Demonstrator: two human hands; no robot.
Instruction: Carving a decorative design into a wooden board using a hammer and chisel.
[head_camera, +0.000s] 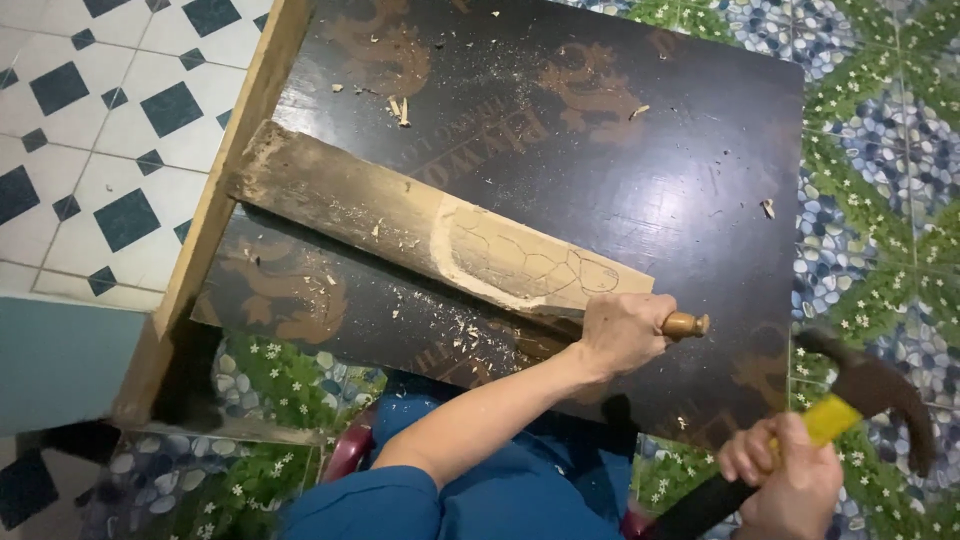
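Left hand (622, 330) grips wooden-handled chisel (686, 324) at plank (420, 225) on dark bench (640, 150), right hand (790, 480) clenches raised claw hammer (860, 395); outline drawn, approx. one edge carved, most left.

Blue short sleeve (375, 500) worn on left arm; blue trousers (520, 490) seen beside it; forearms, left hand (620, 330), right hand (790, 480) left bare.

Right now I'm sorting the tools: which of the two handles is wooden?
The chisel handle in the left hand is the wooden one: brown with a rounded end. The hammer in the right hand has a yellow and black grip.
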